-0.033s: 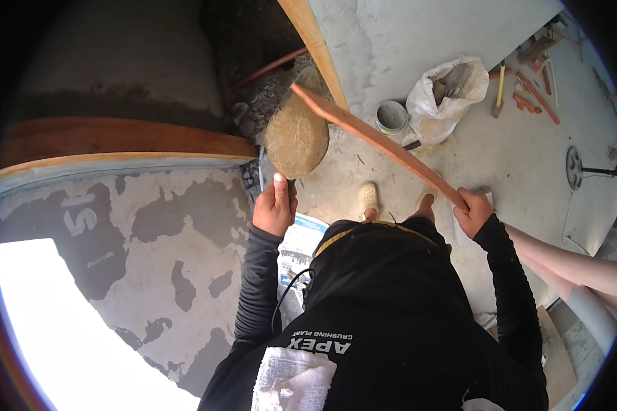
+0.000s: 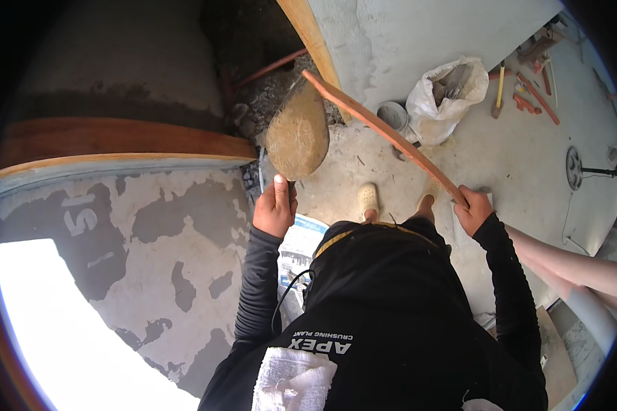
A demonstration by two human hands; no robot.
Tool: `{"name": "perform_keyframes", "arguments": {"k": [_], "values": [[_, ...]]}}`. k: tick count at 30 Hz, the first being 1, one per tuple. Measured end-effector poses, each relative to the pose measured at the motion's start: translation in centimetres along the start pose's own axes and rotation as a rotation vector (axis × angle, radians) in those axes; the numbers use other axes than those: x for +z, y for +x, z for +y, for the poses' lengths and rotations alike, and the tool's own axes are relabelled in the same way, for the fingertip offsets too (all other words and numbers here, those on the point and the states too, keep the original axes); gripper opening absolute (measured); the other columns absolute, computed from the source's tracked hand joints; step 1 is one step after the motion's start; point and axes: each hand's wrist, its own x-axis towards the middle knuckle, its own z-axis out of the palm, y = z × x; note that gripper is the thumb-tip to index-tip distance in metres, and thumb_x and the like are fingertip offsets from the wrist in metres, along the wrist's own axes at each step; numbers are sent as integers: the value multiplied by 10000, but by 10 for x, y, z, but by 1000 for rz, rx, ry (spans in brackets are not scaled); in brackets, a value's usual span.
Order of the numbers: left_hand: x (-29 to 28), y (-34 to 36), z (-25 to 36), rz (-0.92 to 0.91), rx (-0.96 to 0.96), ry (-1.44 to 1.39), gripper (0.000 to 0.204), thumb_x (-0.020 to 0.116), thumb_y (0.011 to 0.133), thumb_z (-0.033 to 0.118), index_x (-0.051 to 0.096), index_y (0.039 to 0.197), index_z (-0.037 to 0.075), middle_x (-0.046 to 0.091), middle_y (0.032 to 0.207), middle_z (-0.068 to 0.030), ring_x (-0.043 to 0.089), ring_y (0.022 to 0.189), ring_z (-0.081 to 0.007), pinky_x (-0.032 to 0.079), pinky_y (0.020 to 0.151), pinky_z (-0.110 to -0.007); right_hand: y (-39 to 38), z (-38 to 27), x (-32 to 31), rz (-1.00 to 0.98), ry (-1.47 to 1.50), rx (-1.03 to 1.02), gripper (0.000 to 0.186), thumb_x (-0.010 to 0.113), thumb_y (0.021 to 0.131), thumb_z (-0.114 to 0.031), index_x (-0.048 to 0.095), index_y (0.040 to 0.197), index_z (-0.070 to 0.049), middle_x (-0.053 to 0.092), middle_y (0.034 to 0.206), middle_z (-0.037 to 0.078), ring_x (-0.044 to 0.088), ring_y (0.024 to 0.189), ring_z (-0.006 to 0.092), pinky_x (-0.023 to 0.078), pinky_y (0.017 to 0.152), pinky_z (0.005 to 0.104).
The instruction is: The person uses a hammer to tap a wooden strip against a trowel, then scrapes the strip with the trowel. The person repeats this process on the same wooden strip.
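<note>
My left hand [image 2: 274,207] is closed round the dark handle of a trowel [image 2: 297,137], thumb lying along it. Its broad teardrop blade is coated tan and points away from me. In my right hand [image 2: 474,212] I grip one end of a long reddish-brown wooden stick [image 2: 384,129]. The stick slants up and left, its far end at the trowel's tip; whether the two touch I cannot tell.
Beyond the stick stand a grey bucket [image 2: 392,115] and a white sack [image 2: 437,103] against the wall. Farther right lie a yellow-handled tool [image 2: 500,89] and orange pipe pieces [image 2: 538,99]. A fan [image 2: 574,168] and pale tubes [image 2: 572,264] are at right; a wooden beam [image 2: 116,142] at left.
The far end of the stick has shifted slightly up and right, baring more of the blade. The trowel and both hands have hardly moved.
</note>
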Motion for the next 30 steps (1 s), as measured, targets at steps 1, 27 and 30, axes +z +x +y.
{"name": "perform_keyframes", "arguments": {"k": [1, 27, 30], "values": [[1, 1, 0, 3, -9, 8, 576, 369, 1102, 486, 558, 843, 6, 466, 570, 5, 432, 437, -82, 339, 417, -257, 2, 0, 1, 4, 12, 5, 145, 605, 819, -111, 529, 846, 9, 569, 697, 281, 587, 741, 518, 465, 600, 507], [9, 9, 0, -52, -41, 18, 651, 316, 1084, 574, 574, 887, 10, 514, 600, -19, 452, 435, -95, 370, 422, -253, 3, -15, 27, 37, 76, -168, 144, 597, 809, -100, 531, 865, 14, 562, 686, 276, 587, 730, 514, 455, 579, 488], [10, 8, -1, -37, -49, -1, 609, 351, 1092, 531, 579, 874, 10, 493, 582, -3, 440, 439, -84, 354, 425, -257, 6, -17, 32, 94, 39, -19, 155, 619, 808, -111, 544, 876, 7, 594, 704, 277, 612, 753, 505, 485, 609, 505]]}}
